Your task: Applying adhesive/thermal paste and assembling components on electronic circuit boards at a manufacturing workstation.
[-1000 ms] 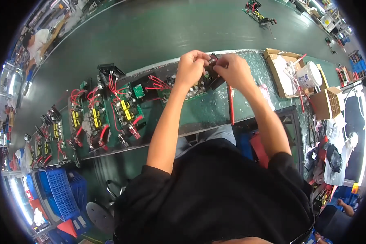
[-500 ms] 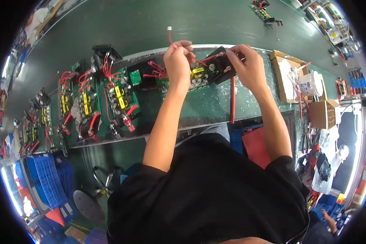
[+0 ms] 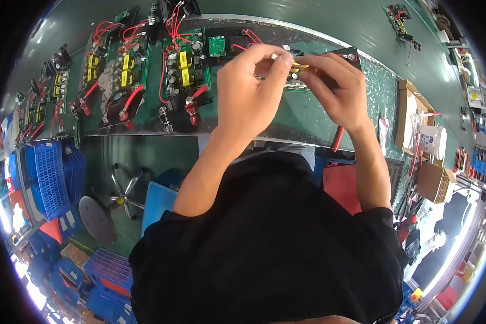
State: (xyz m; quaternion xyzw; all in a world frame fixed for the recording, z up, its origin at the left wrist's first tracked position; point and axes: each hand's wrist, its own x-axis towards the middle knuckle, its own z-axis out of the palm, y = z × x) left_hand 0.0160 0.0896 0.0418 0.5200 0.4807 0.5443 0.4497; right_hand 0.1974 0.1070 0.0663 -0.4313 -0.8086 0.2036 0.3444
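Note:
My left hand [image 3: 251, 89] is closed in a pinch, with a small white connector [image 3: 274, 56] showing at the fingertips; in the earlier frame it sits on a thin red wire. My right hand [image 3: 337, 86] has its fingers curled in close to the left fingertips. What these fingers hold, if anything, I cannot make out. Both hands are over a green circuit board [image 3: 297, 85] with yellow parts, largely hidden by them. A black panel [image 3: 352, 54] with a metal terminal shows past my right hand. Below that hand, a thick red cable [image 3: 338, 139] reaches the bench's near edge.
Several similar boards, such as one with yellow transformers [image 3: 184, 69], line the bench to the left. A small green board [image 3: 217, 46] lies beside them. At right are a cardboard box [image 3: 407, 121], a white tub [image 3: 433, 139] and a divided carton [image 3: 434, 182]. Another assembly [image 3: 399, 24] sits far right.
The view has shifted, so the bench appears higher. My hands, formerly apart, have come together over the board. The connector now sits at my left fingertips rather than standing up above them.

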